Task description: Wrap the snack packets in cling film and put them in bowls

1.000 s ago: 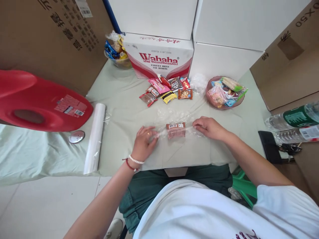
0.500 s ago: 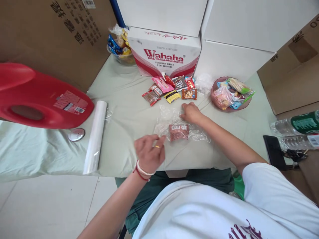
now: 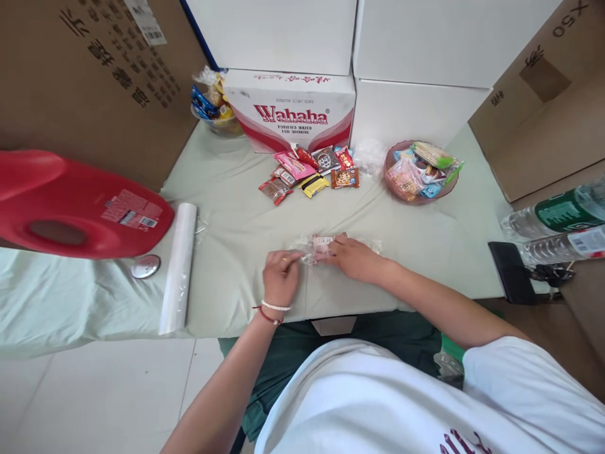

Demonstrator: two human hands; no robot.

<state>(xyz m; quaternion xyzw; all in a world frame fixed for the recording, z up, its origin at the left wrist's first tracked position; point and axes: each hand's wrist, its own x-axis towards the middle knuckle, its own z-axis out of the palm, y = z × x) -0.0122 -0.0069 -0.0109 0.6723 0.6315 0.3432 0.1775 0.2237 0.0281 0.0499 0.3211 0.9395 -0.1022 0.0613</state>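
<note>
A small reddish snack packet lies in clear cling film on the pale green tablecloth, near the front edge. My right hand lies over the packet and presses the film onto it, fingers curled. My left hand, with a ring and bead bracelets, pinches the film's left end just beside the packet. Only the packet's label end shows past my right hand.
A cling film roll and a round metal lid lie at the left by a red jug. Several snack packets, a pink snack bowl, a Wahaha box, cartons, water bottles and a phone.
My right hand came back from the far edge of the film and now covers the packet. My left hand moved up to the film's left end and pinched it.
</note>
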